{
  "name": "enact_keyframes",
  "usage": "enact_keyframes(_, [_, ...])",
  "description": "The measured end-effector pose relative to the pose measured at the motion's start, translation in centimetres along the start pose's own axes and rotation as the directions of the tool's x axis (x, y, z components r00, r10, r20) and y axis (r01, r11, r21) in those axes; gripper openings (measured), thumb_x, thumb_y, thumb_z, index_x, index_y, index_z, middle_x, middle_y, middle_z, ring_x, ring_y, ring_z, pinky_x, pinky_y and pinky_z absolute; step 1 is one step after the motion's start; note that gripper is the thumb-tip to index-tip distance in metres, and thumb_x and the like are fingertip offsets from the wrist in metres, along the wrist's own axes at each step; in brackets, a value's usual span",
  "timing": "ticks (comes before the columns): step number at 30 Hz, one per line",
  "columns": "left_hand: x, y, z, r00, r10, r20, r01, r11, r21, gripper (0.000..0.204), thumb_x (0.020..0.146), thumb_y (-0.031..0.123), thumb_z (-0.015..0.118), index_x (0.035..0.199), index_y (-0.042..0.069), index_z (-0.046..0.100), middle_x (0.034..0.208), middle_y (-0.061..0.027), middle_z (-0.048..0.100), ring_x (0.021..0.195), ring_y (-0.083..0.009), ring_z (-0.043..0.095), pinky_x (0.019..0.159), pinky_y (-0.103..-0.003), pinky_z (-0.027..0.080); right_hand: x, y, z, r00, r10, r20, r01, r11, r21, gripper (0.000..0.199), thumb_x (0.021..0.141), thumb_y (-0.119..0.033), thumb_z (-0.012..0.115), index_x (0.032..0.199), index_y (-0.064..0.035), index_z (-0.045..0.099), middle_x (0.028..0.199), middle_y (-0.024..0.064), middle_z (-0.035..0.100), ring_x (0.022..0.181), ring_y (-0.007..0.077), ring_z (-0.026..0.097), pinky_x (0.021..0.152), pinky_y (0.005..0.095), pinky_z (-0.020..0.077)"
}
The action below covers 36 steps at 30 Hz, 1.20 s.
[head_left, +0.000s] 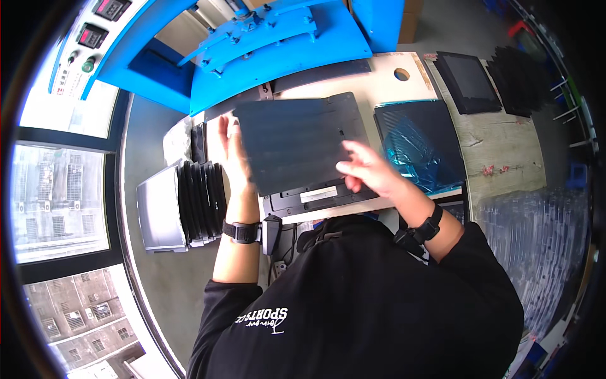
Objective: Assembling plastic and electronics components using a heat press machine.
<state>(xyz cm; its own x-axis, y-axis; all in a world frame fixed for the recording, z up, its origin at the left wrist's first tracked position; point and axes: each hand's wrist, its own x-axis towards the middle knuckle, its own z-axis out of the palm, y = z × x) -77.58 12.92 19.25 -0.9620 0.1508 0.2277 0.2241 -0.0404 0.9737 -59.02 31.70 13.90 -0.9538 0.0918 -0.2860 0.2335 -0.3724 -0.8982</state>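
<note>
Left fingers and right fingers flank dark sheet.

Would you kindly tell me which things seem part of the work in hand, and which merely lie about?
Likely in use: dark sheet, between left hand and right hand; black plate underneath.

Apparently lying about: crumpled clear plastic; shiny blue film.

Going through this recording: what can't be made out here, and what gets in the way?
All in the head view:
1. Most of the black frame: covered by the dark panel.
2. Whether the right hand touches the panel: motion blur.
3. Any left hand fingertips behind the panel: the panel hides them.
4. Top of the blue press: cut by the upper edge.
</note>
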Motion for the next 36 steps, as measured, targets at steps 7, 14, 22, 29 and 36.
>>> enact_keyframes(7, [-3.0,-5.2,-8.1,0.718,0.135,0.683,-0.585,0.649,0.487,0.04,0.081,0.007,0.064,0.12,0.006,0.056,0.121,-0.0148,0.057,0.115,-0.0356,0.051,0.099,-0.043,0.04,2.3,5.7,-1.8,0.918,-0.249,-0.309,-0.098,0.612,-0.785,0.062,0.082,-0.021,0.068,0.131,0.0039,0.038,0.099,0.0234,0.061,0.077,0.0294,0.063,0.067,0.0375,0.0514])
enact_keyframes(14, [-5.0,-7.2,-6.7,0.6,-0.154,0.785,-0.68,0.419,0.602,0.048,0.092,0.033,0.052,0.135,0.012,0.047,0.146,-0.0083,0.035,0.136,-0.0339,0.027,0.112,-0.05,0.017,1.0,4.9,1.9,0.841,-0.507,-0.188,-0.047,0.277,-0.96,0.041,0.081,-0.017,0.063,0.119,-0.0079,0.054,0.118,0.0156,0.052,0.1,0.0346,0.056,0.083,0.042,0.0477])
enact_keyframes(22, [-4.5,-7.6,-7.7,0.667,0.02,0.744,-0.589,0.625,0.512,0.04,0.087,0.011,0.06,0.126,0.006,0.053,0.14,-0.0159,0.042,0.127,-0.0323,0.043,0.105,-0.04,0.035,1.5,5.3,3.2,0.769,-0.639,0.007,0.15,0.17,-0.974,0.023,0.084,-0.019,0.06,0.103,-0.0072,0.066,0.115,0.0115,0.057,0.112,0.0315,0.05,0.092,0.0407,0.0432])
enact_keyframes(29, [-1.1,-1.5,-5.2,0.67,0.273,0.691,-0.532,0.825,0.19,0.05,0.072,-0.016,0.04,0.116,0.003,0.056,0.128,-0.0145,0.05,0.12,-0.0285,0.048,0.097,-0.035,0.041,2.3,-2.9,4.0,0.836,-0.547,-0.048,-0.038,0.029,-0.999,0.034,0.083,-0.019,0.063,0.115,-0.0105,0.058,0.112,0.0121,0.055,0.104,0.0327,0.053,0.088,0.0441,0.0429])
enact_keyframes(36, [-0.2,6.9,-4.1,0.266,0.387,0.883,-0.865,0.501,0.041,0.047,0.073,-0.017,0.049,0.112,0.006,0.059,0.126,-0.0164,0.051,0.111,-0.0299,0.054,0.09,-0.035,0.045,2.4,-11.7,2.3,0.829,-0.522,0.203,0.262,0.042,-0.964,0.039,0.077,-0.017,0.069,0.113,-0.012,0.055,0.103,0.0105,0.063,0.101,0.0316,0.059,0.084,0.0397,0.0464])
